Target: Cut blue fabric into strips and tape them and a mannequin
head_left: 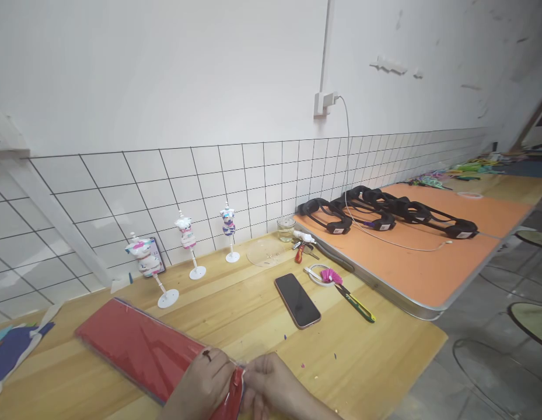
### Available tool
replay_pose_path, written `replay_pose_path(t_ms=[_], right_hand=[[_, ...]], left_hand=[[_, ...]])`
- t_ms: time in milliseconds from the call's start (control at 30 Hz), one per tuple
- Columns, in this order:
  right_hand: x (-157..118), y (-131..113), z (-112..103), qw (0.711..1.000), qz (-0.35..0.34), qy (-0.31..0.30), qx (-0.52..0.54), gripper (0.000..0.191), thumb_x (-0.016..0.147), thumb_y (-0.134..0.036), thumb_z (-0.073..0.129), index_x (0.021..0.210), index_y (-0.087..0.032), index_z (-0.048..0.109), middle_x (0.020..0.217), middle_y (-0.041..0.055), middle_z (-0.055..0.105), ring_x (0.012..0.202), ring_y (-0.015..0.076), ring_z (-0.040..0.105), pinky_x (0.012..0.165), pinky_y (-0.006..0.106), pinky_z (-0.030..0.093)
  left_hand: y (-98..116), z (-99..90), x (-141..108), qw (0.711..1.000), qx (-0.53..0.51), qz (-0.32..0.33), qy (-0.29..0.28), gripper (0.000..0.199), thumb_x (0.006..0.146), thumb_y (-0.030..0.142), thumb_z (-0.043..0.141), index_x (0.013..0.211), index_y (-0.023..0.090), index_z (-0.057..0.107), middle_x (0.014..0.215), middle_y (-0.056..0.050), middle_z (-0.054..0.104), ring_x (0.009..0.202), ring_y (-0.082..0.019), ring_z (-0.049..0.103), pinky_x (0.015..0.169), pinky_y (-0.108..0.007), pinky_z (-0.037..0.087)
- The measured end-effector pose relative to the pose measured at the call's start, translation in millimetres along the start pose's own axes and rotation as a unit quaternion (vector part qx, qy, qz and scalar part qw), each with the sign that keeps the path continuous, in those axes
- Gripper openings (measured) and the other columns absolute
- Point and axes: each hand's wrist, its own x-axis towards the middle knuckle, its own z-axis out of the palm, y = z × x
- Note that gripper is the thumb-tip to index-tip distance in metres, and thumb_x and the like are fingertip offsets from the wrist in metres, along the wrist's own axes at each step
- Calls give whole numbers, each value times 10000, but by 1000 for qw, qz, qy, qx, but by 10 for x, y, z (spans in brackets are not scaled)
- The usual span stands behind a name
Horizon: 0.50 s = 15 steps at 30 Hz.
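A long flat red package (139,344) in clear plastic lies at a slant on the wooden table, its near end crumpled. Over that end my left hand (205,376) is closed, fingers curled on the plastic, with a dark ring on one finger. My right hand (273,382) pinches the crumpled right edge of the package. The parts of the package under my fingers are hidden. Beyond it stand three small dress-form mannequins wrapped in patterned cloth: the left one (146,262), the middle one (186,236) and the right one (227,224).
A phone (298,300), thread snips (356,303), keys (312,252), a pink fluffy item (331,276) and a glass jar (286,229) lie toward the right. Black headsets (336,224) sit on an orange board (411,274). Blue cloth (12,350) is at left.
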Motion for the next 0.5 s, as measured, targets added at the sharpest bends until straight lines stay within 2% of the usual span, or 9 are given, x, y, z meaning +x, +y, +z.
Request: replay_pose_path(t_ms=[200,367,500], right_hand=[[-18,-35,2,1000,19,14,17,347,673,-412,541,505,-108,558,483,55,615,281,79,489,265,151,331],[17,-42,42,999,26,40,7,310,648,-376,581,489,-114,537,459,40,598,269,77,479,250,147,316],[64,-7,39,999,25,44,-15,281,668,-311,533,458,-128,499,415,26,568,256,91,484,238,152,321]], left_hand=[[2,-6,-19,1000,2,-6,-4,274,730,5,362,693,191,559,640,-15,549,658,-178,490,622,-342,352],[10,60,-30,999,-33,-1,14,328,734,-16,322,611,190,545,605,-8,536,623,-171,480,599,-347,332],[4,72,-23,996,-79,-10,26,329,737,-20,327,602,187,544,593,-14,537,630,-182,483,602,-359,326]])
